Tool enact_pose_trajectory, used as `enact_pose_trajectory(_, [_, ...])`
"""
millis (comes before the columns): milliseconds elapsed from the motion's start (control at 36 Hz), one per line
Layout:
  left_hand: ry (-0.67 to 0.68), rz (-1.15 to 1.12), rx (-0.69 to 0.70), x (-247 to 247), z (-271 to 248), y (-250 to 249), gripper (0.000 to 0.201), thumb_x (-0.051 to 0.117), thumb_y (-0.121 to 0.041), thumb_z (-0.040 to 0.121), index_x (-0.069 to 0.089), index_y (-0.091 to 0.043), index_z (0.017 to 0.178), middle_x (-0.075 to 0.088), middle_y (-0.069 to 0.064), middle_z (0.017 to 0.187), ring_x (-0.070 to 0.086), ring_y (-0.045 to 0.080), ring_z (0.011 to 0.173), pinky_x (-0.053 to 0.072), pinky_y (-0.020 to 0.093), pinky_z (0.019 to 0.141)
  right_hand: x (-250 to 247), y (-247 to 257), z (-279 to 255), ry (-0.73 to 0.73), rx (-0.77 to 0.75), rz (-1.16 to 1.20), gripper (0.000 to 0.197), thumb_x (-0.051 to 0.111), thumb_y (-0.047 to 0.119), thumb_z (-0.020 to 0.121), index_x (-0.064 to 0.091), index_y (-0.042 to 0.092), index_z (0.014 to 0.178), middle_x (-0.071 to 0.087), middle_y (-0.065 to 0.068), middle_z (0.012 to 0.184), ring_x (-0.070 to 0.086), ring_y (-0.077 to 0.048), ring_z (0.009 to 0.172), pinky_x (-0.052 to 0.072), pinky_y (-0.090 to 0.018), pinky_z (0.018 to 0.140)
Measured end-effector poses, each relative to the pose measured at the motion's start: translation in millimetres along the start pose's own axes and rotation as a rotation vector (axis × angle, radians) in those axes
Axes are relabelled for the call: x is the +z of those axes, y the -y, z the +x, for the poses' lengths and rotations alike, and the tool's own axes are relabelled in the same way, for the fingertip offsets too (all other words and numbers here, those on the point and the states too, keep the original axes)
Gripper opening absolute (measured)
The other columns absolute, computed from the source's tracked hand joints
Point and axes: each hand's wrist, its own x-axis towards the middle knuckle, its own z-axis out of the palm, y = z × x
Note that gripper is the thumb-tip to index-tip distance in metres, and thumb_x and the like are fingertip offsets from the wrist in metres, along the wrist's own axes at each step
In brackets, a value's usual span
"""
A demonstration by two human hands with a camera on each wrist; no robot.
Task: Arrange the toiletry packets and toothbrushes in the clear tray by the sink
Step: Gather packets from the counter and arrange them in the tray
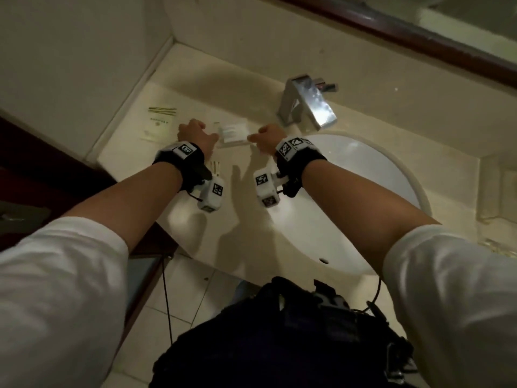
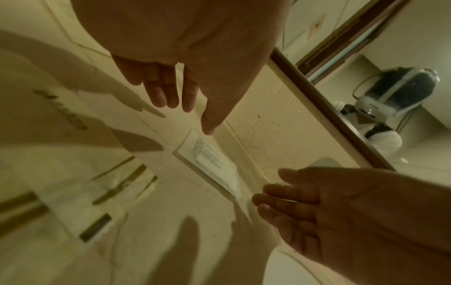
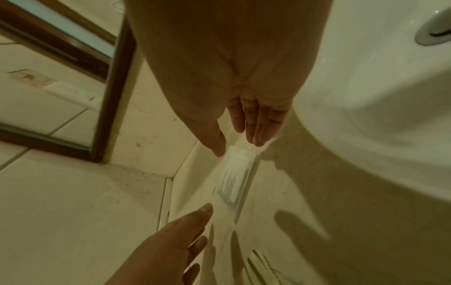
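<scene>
A person stands at a cream tabletop (image 1: 123, 161) beside a white sink (image 1: 363, 191). Both arms reach out over it, and each wrist wears a black band with a small white camera box.

The clear tray (image 1: 223, 142) sits flat on the tabletop, just left of the sink and in front of the shiny tap (image 1: 307, 105). It is hard to see because it is see-through. One white packet (image 1: 233, 131) with small print lies flat inside it.

The left hand (image 1: 195, 133) is at the left end of the tray. Its fingers (image 2: 168, 92) are straight and a little spread, and they point down toward the tray. The thumb tip is close to the packet's corner. I cannot tell if it touches. This grip holds nothing.

The right hand (image 1: 268, 137) is at the right end of the tray, near the sink's edge. Its fingers (image 3: 258, 123) are straight and close together, and the thumb sticks out to the side. The fingertips are right by the end of the packet, but I cannot tell if they touch it. This grip holds nothing too.

More packets with gold stripes (image 2: 117, 185) lie on the tabletop near the left wrist, outside the tray. Another flat packet (image 1: 161, 121) lies farther left, close to the wall. A mirror with a dark wooden frame (image 1: 419, 37) hangs above the tabletop.
</scene>
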Motion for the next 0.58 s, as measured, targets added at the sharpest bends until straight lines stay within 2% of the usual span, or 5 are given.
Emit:
enact_pose_trajectory(56, [0.015,0.064,0.008,0.5,4.2,-0.7,0.055,0.063,-0.044,0.083,0.047,-0.014,0.127,0.038,0.015,0.136,0.047,0.034,0.121,0.042,0.042,0.101,4.0,3.6,11.9,-0.011,0.040,0.030,0.036,0.071,0.028,0.080,0.044,0.016,0.058,0.049,-0.006,0.063,0.050,-0.023,0.065,0.042,-0.033,0.068])
enact_pose_trajectory(139, [0.035,0.124,0.024,1.7,8.7,-4.4,0.062,0.065,-0.048,0.080,0.045,-0.015,0.129,0.037,0.015,0.136,0.044,0.035,0.122,0.040,0.044,0.102,9.8,6.6,25.2,0.005,0.095,0.022,0.034,0.070,0.037,0.078,0.047,0.019,0.060,0.058,-0.009,0.081,0.056,-0.024,0.075,0.044,-0.029,0.068])
enact_pose_trajectory(222, [0.067,0.189,0.046,4.4,9.1,-7.3,0.070,0.066,-0.048,0.078,0.040,-0.016,0.135,0.034,0.015,0.138,0.039,0.036,0.125,0.037,0.045,0.103,11.1,8.9,28.7,0.013,0.126,0.014,0.034,0.068,0.042,0.078,0.051,0.020,0.059,0.060,-0.003,0.073,0.058,-0.023,0.068,0.043,-0.028,0.065])
enact_pose_trajectory(417, [0.059,0.223,0.098,9.2,10.4,-7.5,0.065,0.070,-0.037,0.070,0.041,-0.020,0.126,0.031,0.012,0.134,0.035,0.035,0.123,0.033,0.045,0.104,19.1,1.7,47.9,0.013,0.162,0.017,0.033,0.074,0.040,0.067,0.051,0.018,0.057,0.061,-0.010,0.076,0.059,-0.027,0.072,0.054,-0.040,0.075])
enact_pose_trajectory(583, [0.112,0.237,0.165,4.7,8.7,-14.4,0.053,0.067,-0.030,0.077,0.044,-0.015,0.123,0.037,0.015,0.133,0.036,0.036,0.123,0.036,0.044,0.101,13.3,11.2,20.6,0.026,0.064,0.031,0.036,0.069,0.028,0.082,0.048,0.018,0.055,0.048,0.001,0.058,0.046,-0.013,0.055,0.040,-0.025,0.057])
